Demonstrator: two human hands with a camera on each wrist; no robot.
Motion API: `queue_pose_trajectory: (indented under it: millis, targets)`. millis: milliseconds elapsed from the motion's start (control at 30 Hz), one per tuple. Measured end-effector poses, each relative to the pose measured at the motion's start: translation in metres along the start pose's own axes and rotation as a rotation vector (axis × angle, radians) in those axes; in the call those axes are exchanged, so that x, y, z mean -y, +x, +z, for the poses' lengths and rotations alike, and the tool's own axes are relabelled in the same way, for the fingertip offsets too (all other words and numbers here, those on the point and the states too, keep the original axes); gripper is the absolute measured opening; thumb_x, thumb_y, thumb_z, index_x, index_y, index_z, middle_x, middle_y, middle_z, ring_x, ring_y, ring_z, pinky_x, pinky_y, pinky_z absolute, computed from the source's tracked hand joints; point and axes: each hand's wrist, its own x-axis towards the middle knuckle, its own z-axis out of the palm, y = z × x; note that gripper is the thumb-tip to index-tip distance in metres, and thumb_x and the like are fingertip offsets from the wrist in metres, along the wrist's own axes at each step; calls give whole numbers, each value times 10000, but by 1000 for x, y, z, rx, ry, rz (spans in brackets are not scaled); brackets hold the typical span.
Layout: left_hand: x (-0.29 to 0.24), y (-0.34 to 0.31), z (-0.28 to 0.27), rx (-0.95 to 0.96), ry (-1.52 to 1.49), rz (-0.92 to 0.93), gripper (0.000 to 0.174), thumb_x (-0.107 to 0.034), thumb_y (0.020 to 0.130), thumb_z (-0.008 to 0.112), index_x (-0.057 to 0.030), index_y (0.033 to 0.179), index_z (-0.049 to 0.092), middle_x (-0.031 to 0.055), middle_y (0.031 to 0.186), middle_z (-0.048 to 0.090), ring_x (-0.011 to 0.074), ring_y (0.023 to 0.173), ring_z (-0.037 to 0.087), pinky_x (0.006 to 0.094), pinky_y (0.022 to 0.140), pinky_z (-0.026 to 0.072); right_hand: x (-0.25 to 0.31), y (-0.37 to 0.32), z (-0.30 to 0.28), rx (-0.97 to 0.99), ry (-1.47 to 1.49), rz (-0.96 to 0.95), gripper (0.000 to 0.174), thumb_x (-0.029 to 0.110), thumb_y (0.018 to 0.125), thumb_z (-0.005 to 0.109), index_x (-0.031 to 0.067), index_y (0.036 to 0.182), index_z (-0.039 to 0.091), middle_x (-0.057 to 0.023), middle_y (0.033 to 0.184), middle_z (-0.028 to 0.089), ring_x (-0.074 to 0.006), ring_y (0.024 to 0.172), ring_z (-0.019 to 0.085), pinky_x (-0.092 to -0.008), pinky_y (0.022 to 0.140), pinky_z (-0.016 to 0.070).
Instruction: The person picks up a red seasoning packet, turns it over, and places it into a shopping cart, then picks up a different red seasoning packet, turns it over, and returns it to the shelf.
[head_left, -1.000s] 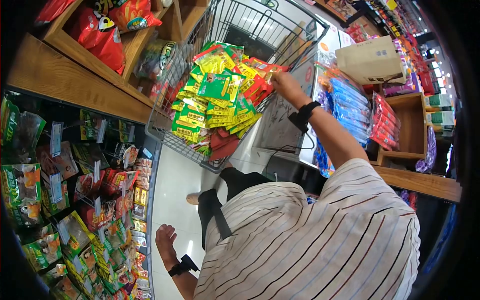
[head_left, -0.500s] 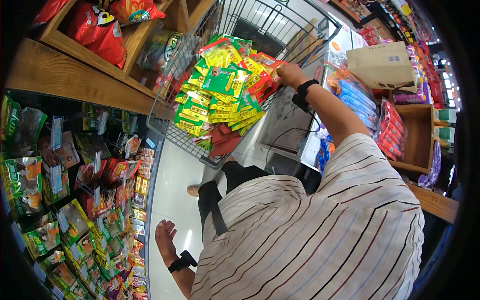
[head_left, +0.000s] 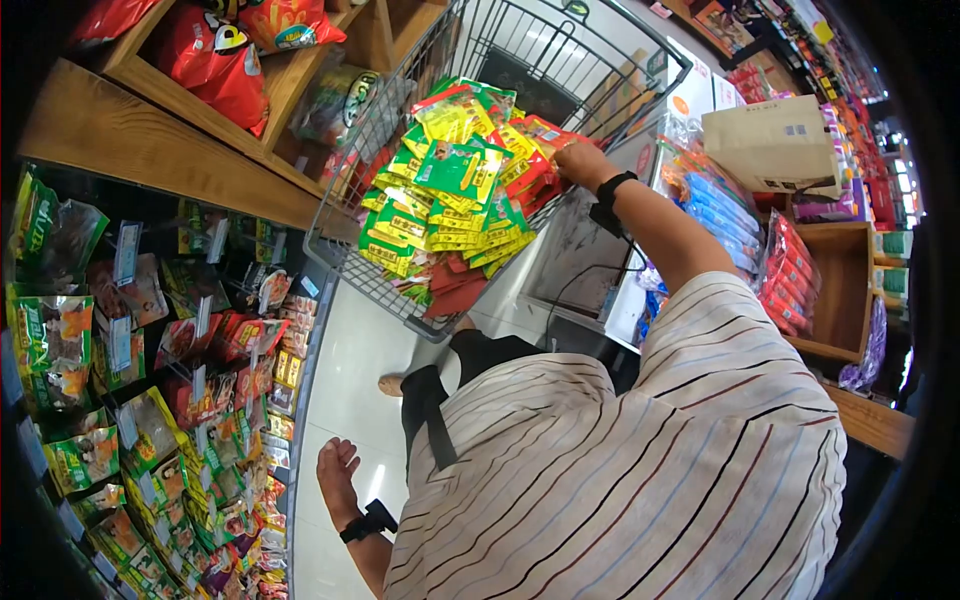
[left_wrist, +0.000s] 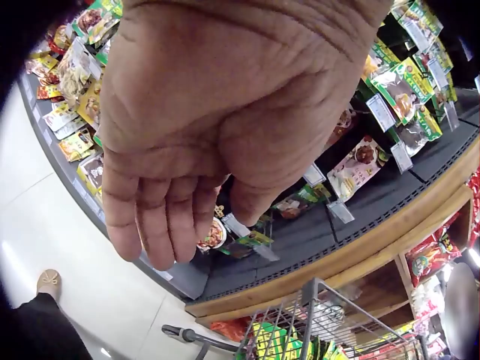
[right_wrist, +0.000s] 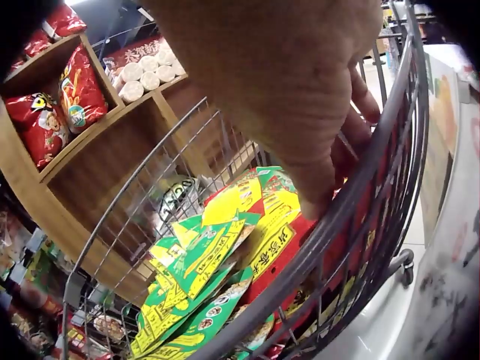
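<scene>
At the right side of a wire shopping cart [head_left: 430, 325], my right hand [head_left: 583, 163] bends its fingers and thumb round the edge of a red packet [head_left: 535, 130]. In the right wrist view the thumb and fingers lie just inside the cart rim [right_wrist: 352, 184], and their tips are partly hidden among red packaging. A heap of green-and-yellow packets [head_left: 460, 175] fills the cart beside this hand. My left hand [head_left: 338, 475] hangs over the floor near the hanging packets. It holds nothing, its fingers relaxed in the left wrist view.
Hanging food packets [head_left: 55, 345] line the left rack. Above it, a wooden shelf [head_left: 180, 150] bears red snack bags [head_left: 215, 65]. Right of the cart stand a white case [head_left: 590, 255], blue packs [head_left: 715, 215] and a beige paper bag [head_left: 770, 150]. A cable hangs near the case.
The cart and my right hand appear slightly farther right in the head view. That hand stays at the red packets; my left hand hangs as before.
</scene>
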Motion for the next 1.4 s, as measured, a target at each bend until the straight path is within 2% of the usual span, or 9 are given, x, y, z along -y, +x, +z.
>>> queue_pose_trajectory:
  millis: [133,267,400,500,700,900,1133,1167,1400]
  targets:
    - [7,0,-1,2,-35,-35,412,-377,1005,533,-34,1227,584,107,1095,652,215,1011,635,365,871,509,-12,6,15,34,65,-33,228,209,815,599,35,854,741,-197,856,707,-371,827,696,-476,760,557]
    - [14,-2,-2,-37,-21,-31,399,-353,975,568,-39,1220,595,91,1085,673,202,990,655,351,856,522,-52,22,75,-123,18,-208,205,204,850,616,41,768,710,-199,798,687,-383,797,679,-460,727,553]
    - [13,-1,-5,-19,-60,-9,446,-391,981,557,-23,1232,588,106,1093,675,210,1015,664,348,867,532,4,-13,-30,-31,-4,43,157,179,880,586,98,942,706,-161,978,704,-360,951,675,-481,810,540]
    - [15,4,-7,-36,-83,3,431,-371,975,559,-26,1233,590,110,1106,675,215,1022,665,343,871,529,-8,-18,-31,-221,0,-41,123,132,865,585,42,869,670,-202,852,665,-407,806,664,-531,720,513]
    - [2,2,3,-8,-79,38,450,-420,975,564,-39,1213,600,100,1103,682,199,1018,659,325,874,509,-17,-42,-77,-264,275,-88,158,99,930,487,18,950,621,-224,908,655,-432,901,636,-499,744,496]
    - [-22,11,13,55,-55,109,497,-434,956,568,-22,1233,593,135,1153,671,221,1054,655,343,908,507,5,-74,-184,-388,253,-189,89,-19,923,499,-3,973,571,-221,930,614,-408,889,618,-432,761,491]
    - [-86,19,42,202,-43,326,508,-458,994,534,-26,1257,575,142,1182,658,222,1078,650,352,924,503,102,-128,-296,-580,559,-258,182,37,970,576,-41,1134,573,-88,964,606,-178,910,585,-284,841,463]
    - [-96,19,48,235,-36,374,517,-464,1003,521,-24,1270,567,146,1193,652,224,1081,649,356,931,502,122,-133,-312,-424,785,-276,203,61,985,576,-45,1159,570,-52,1028,609,-130,938,565,-260,870,450]
    - [-162,-6,104,678,-468,245,752,-619,994,427,0,1421,436,182,1303,589,272,1166,616,421,999,500,254,-136,-359,-218,1189,-692,93,16,918,528,-29,964,594,-131,1042,623,-211,1032,607,-351,963,451]
